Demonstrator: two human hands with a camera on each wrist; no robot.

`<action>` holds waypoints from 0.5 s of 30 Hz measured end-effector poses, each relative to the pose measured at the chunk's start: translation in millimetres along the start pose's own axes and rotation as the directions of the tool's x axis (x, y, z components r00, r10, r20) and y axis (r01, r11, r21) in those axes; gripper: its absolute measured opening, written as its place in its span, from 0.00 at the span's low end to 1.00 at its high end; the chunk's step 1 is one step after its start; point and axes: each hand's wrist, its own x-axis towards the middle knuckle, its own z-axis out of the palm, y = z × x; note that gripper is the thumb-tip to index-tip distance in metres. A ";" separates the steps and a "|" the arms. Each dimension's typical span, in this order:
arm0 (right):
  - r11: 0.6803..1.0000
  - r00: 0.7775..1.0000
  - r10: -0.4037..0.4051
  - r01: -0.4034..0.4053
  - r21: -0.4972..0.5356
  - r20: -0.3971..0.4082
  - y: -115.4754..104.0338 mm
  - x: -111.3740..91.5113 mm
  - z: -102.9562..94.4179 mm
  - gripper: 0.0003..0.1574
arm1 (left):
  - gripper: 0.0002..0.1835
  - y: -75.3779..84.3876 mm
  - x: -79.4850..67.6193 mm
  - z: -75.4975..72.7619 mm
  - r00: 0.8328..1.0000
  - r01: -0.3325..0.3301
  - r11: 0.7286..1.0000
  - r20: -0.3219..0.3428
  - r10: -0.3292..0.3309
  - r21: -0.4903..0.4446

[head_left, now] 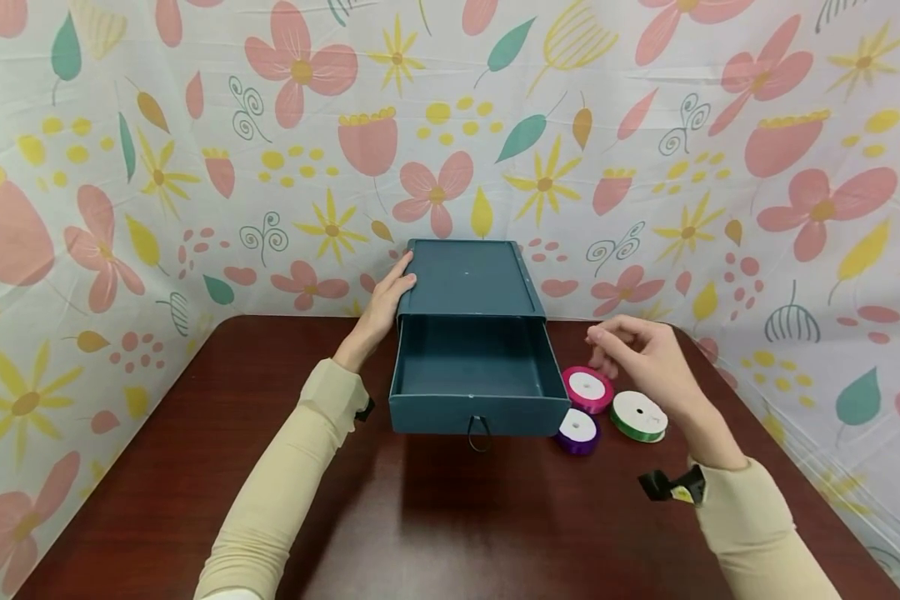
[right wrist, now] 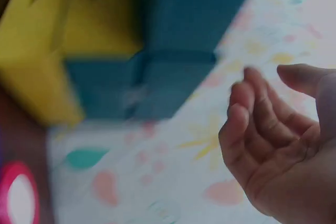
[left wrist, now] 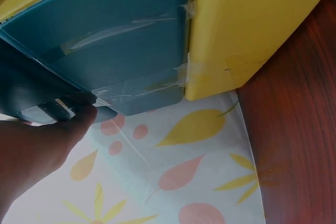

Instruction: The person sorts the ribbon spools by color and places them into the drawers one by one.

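Note:
A dark teal drawer unit [head_left: 465, 279] stands at the back of the table, its drawer [head_left: 480, 412] pulled out, with nothing visible inside. A small dark loop [head_left: 479, 433] serves as the drawer's pull. My left hand [head_left: 384, 304] rests on the unit's left side, fingertips at the top edge. To the right, my right hand [head_left: 648, 358] hovers with loosely bent fingers and holds nothing, as the right wrist view shows. Below and beside it lie a pink ribbon spool [head_left: 587, 387], a green ribbon spool [head_left: 639, 416] and a purple ribbon spool [head_left: 577, 431].
Clear tape joins the teal unit to a yellow unit [left wrist: 236, 35] under it, seen in the wrist views. A flowered cloth [head_left: 435, 125] hangs close behind and along both sides of the dark wooden table [head_left: 307, 500].

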 end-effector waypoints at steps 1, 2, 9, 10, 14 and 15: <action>0.997 1.000 0.014 -0.015 -0.074 -0.007 11.7 4.2 3.0 0.11 | 0.30 4.0 -2.7 0.3 1.000 0.000 1.000 0.005 0.000 0.003; 0.990 1.000 0.023 -0.023 -0.141 -0.006 23.9 7.6 6.5 0.12 | 0.30 7.4 -5.1 0.4 1.000 -0.001 1.000 0.006 0.001 0.005; 0.851 0.981 0.168 -0.093 -0.517 0.101 90.1 19.9 34.3 0.36 | 0.30 13.1 -9.0 1.0 1.000 0.003 1.000 0.008 -0.003 0.000; 0.823 0.973 0.204 -0.112 -0.556 0.107 96.9 20.8 37.6 0.39 | 0.30 13.5 -9.2 1.0 1.000 0.005 1.000 0.007 -0.005 0.000; 0.745 0.933 0.342 -0.197 -0.637 0.111 115.9 22.9 47.8 0.45 | 0.30 13.9 -8.7 0.9 1.000 0.003 1.000 0.010 -0.003 -0.001; 0.734 0.921 0.373 -0.219 -0.643 0.113 119.6 23.4 49.4 0.46 | 0.30 14.0 -8.5 0.9 1.000 0.004 1.000 0.012 -0.004 -0.001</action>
